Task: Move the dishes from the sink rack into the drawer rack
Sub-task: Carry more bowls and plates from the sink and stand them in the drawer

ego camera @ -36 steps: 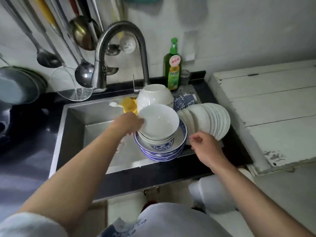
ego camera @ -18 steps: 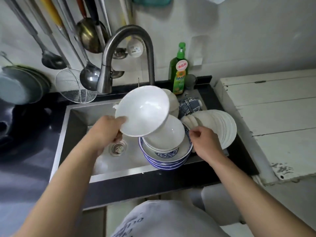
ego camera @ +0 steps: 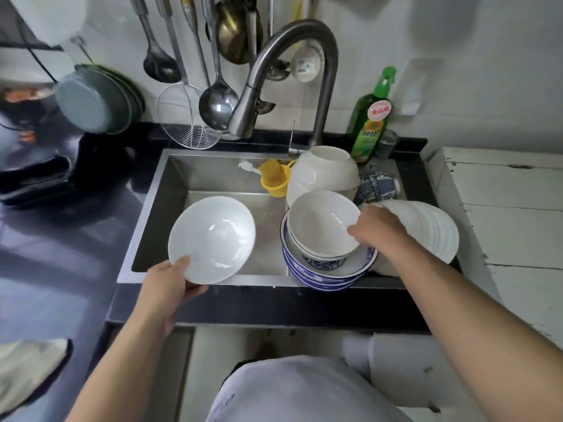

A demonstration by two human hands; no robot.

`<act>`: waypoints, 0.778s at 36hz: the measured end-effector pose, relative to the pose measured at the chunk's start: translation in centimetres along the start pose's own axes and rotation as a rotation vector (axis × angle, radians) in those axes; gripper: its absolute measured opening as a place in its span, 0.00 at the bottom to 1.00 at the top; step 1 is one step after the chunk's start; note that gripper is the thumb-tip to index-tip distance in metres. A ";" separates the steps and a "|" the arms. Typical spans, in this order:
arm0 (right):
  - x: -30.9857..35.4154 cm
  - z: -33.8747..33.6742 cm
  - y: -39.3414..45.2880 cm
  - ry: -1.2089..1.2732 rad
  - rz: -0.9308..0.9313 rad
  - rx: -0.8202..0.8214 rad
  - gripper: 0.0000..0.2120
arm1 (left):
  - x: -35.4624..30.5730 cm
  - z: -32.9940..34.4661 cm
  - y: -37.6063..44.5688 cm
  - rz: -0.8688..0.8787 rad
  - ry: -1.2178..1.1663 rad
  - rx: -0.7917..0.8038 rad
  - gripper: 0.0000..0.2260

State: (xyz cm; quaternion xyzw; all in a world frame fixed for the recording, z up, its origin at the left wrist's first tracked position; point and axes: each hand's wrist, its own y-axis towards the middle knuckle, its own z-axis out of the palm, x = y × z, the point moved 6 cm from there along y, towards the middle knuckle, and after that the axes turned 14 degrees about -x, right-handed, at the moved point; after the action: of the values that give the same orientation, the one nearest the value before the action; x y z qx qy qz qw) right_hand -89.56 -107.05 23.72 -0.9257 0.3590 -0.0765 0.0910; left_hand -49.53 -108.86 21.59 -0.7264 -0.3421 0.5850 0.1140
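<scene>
My left hand (ego camera: 170, 284) grips a white bowl (ego camera: 211, 239) by its near rim, holding it over the front left of the steel sink (ego camera: 195, 178). My right hand (ego camera: 376, 228) pinches the right rim of a second white bowl (ego camera: 320, 222), which sits on top of a stack of blue-and-white bowls (ego camera: 323, 272) in the rack at the sink's right side. Behind that stack a large white bowl (ego camera: 323, 172) lies upside down. A row of white plates (ego camera: 426, 229) stands on edge just right of my right hand. The drawer rack is not in view.
A curved faucet (ego camera: 289, 56) arches over the sink. Ladles and a wire skimmer (ego camera: 185, 117) hang on the wall behind. A green detergent bottle (ego camera: 373, 117) stands at the back right. A yellow cup (ego camera: 274, 178) and a blue patterned cup (ego camera: 377, 187) lie near the rack. White counter (ego camera: 502, 208) at right.
My left hand has lifted the top white bowl off the stack and carried it left and toward me. My right hand has moved from the plates onto the rim of the bowl beneath.
</scene>
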 end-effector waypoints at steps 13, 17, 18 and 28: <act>-1.3 -0.6 -0.1 0.348 0.018 0.321 0.08 | 1.9 -1.0 -5.8 0.016 -0.084 -0.142 0.11; -2.2 -2.0 0.4 0.509 -0.032 0.295 0.11 | 4.2 -1.8 -9.8 -0.025 -0.220 -0.241 0.08; -2.3 -2.6 0.8 0.565 -0.044 0.275 0.11 | 4.8 -1.8 -10.9 -0.033 -0.258 -0.265 0.08; 1.9 -5.5 -8.7 0.862 -0.386 0.178 0.11 | 16.3 -8.0 -25.0 -0.199 -0.504 -0.617 0.08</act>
State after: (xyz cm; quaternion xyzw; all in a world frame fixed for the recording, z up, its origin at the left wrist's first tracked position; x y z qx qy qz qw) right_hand -83.66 -102.61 31.11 -0.8479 0.1777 -0.4994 -0.0029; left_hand -49.84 -78.22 25.50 -0.5239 -0.5873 0.6007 -0.1408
